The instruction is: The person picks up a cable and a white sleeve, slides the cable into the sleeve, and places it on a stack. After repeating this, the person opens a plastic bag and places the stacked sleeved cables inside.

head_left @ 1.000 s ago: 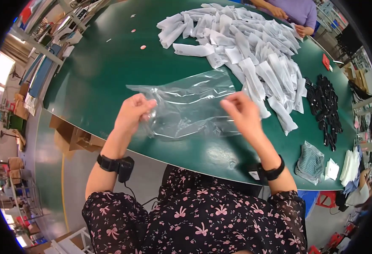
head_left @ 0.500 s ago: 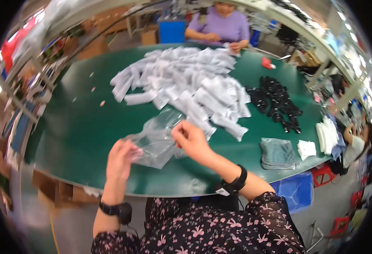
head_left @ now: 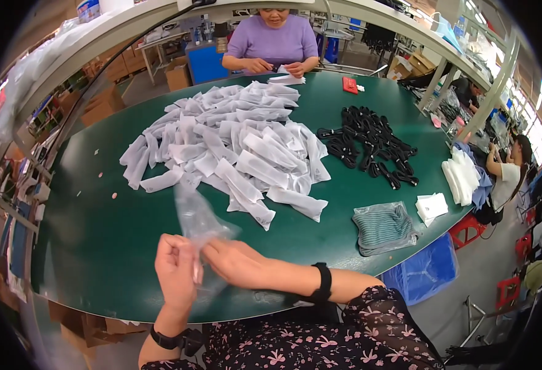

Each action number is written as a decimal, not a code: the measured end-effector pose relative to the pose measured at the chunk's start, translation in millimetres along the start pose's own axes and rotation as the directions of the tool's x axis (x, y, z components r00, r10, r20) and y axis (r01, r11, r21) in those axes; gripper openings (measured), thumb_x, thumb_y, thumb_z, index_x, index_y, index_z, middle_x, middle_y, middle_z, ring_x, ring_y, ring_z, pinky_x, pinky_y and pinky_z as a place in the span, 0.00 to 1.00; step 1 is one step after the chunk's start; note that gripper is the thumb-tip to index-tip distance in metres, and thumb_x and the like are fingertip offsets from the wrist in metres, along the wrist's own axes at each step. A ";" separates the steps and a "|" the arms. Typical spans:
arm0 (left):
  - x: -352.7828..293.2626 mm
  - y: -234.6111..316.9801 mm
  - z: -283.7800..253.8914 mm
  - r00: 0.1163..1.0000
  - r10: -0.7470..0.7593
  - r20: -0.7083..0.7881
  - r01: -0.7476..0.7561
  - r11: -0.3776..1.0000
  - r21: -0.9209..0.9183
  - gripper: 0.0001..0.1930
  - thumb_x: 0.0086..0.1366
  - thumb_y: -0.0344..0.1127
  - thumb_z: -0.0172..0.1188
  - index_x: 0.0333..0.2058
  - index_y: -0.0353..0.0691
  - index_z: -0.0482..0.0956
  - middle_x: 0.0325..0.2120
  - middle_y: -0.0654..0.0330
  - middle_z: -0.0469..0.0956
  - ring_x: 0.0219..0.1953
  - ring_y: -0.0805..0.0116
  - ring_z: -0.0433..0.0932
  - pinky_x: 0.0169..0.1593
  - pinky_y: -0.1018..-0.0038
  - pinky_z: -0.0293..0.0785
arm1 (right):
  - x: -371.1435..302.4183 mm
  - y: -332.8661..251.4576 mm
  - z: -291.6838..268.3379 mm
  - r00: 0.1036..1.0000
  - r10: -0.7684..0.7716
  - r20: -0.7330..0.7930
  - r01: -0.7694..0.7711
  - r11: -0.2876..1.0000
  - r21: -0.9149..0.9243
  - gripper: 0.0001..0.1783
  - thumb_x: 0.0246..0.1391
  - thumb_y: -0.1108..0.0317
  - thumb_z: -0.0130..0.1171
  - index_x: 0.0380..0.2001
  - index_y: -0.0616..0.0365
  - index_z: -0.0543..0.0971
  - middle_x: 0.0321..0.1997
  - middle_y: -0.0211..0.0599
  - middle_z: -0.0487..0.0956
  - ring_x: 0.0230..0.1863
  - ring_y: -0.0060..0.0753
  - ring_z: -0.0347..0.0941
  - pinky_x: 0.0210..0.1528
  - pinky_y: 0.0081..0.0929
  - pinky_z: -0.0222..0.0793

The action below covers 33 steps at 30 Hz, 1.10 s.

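Observation:
A clear plastic bag (head_left: 195,213) hangs above the near side of the green table (head_left: 110,246), bunched where my hands meet. My left hand (head_left: 177,262) has its fingers closed on the gathered edge. Close beside it, my right hand (head_left: 234,262) also grips the bag, its fingertips partly hidden behind the film. Beyond the bag lies a large heap of narrow white pouches (head_left: 215,139). To the right of the heap are several coiled black cables (head_left: 369,139).
At right lie a clear bag of grey-green ribbed items (head_left: 385,227), small white packets (head_left: 431,208) and white cloths (head_left: 459,179). A blue bin (head_left: 422,271) stands below the edge. Across the table, a person in purple (head_left: 272,43) handles a white pouch. A shelf frame arches overhead.
My hands have come together, the right one moving left and nearer to me. The bag, earlier spread between them, is now bunched and blurred. The whole view has shifted.

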<state>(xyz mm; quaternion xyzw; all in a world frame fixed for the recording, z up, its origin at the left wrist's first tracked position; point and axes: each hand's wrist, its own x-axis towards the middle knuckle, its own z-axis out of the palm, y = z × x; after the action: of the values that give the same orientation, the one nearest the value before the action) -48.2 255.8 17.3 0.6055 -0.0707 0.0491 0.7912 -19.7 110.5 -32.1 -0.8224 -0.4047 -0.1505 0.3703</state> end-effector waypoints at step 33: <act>25.8 -43.3 -105.9 0.680 -0.282 0.677 -0.701 0.023 0.713 0.21 0.56 0.28 0.56 0.50 0.45 0.79 0.36 0.44 0.81 0.34 0.50 0.80 0.40 0.61 0.76 | -26.2 84.9 95.9 0.907 -0.418 -0.053 0.405 0.899 -0.164 0.26 0.56 0.64 0.56 0.57 0.62 0.68 0.44 0.52 0.77 0.47 0.52 0.73 0.51 0.43 0.68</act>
<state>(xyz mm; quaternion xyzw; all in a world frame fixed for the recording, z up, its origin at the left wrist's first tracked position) -10.2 346.4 -46.6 0.9156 -0.3997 -0.0068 0.0436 24.9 132.3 -153.1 -0.7362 -0.5406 -0.2909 0.2849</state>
